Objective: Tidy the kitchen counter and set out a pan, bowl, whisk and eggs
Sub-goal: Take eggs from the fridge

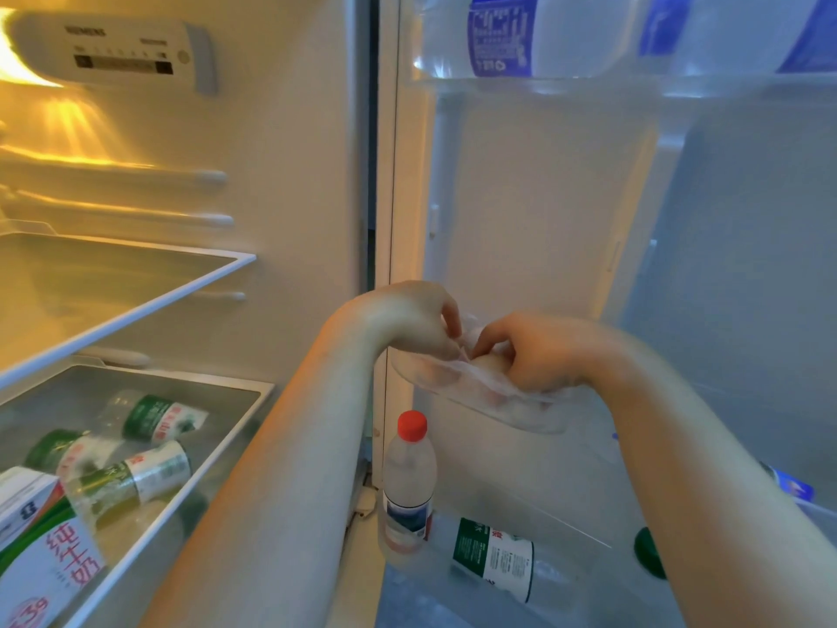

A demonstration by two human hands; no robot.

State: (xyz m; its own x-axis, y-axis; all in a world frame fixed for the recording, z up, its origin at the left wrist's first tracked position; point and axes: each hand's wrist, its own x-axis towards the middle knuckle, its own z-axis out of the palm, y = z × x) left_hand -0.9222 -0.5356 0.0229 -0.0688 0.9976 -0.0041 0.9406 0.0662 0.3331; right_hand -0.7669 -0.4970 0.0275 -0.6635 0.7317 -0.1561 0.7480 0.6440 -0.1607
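I face an open fridge with both arms reaching to the door's middle shelf. A clear plastic egg carton (pixel 457 383) with several pale eggs sits in the transparent door shelf (pixel 534 421). My left hand (pixel 407 321) pinches the thin plastic lid at the carton's near end. My right hand (pixel 539 353) curls its fingers round an egg (pixel 487 362) in the carton. The picture is slightly blurred at the hands. No pan, bowl or whisk is in view.
A red-capped water bottle (pixel 409 482) stands in the lower door shelf beside a lying green-labelled bottle (pixel 496 555). Large water bottles (pixel 521 34) fill the top door shelf. The fridge drawer (pixel 217 451) at left holds green-labelled bottles and a milk carton (pixel 50 564).
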